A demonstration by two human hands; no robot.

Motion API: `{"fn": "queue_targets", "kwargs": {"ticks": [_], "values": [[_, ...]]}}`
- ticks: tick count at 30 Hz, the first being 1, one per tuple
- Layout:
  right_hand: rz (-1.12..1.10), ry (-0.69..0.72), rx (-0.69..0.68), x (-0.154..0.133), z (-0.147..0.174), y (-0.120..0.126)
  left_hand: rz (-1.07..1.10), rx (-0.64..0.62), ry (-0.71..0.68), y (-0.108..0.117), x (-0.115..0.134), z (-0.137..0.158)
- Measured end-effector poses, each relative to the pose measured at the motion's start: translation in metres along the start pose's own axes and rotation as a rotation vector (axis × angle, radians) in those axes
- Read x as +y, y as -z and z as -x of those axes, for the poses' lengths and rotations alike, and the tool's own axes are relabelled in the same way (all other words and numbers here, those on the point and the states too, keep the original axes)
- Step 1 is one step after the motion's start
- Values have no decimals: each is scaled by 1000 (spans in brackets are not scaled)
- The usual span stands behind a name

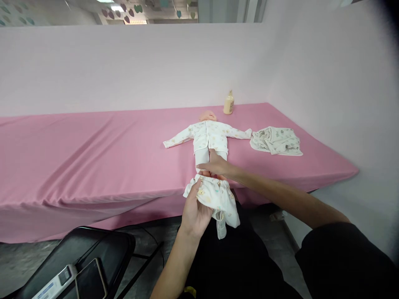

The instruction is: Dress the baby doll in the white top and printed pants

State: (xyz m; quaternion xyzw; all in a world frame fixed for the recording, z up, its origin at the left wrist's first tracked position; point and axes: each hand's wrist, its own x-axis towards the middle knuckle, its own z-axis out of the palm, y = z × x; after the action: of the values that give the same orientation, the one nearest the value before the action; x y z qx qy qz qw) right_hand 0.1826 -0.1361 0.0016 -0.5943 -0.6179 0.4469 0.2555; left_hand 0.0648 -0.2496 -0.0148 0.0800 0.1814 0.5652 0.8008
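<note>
A baby doll (207, 135) lies on its back with arms spread, dressed in a white patterned top; white cloth covers its upper legs. Its head points to the wall and its feet to me. My left hand (197, 214) grips small white patterned pants (220, 195), thumb on top, at the bed's front edge by the doll's feet. Part of the pants hangs over the edge. My right hand (215, 164) lies across the doll's lower legs, thumb raised and fingers curled around a leg. The feet are partly hidden behind the pants and my fingers.
A pink sheet (124, 162) covers the bed along the wall. A pump bottle (229, 104) stands beyond the doll. Folded patterned cloth (276, 141) lies to the right. At lower left, a black chair (118, 245) carries a phone (91, 280) and a white device (57, 284).
</note>
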Motion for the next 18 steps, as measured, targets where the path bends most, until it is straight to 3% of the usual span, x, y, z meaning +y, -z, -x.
{"fn": "queue_targets", "kwargs": {"ticks": [6,10,12,16,18], "values": [[117,108,-32,0,1,4,27,28,-35,-7,3,-15],[372,215,33,-11,24,13,54,23,-50,-5,6,-16],[359,314,23,-15,42,19,70,28,-51,-4,7,-16],[215,427,-319,-15,69,27,72,78,-34,-6,7,-16],[256,440,-364,-11,74,26,71,118,-33,-7,7,-16]]}}
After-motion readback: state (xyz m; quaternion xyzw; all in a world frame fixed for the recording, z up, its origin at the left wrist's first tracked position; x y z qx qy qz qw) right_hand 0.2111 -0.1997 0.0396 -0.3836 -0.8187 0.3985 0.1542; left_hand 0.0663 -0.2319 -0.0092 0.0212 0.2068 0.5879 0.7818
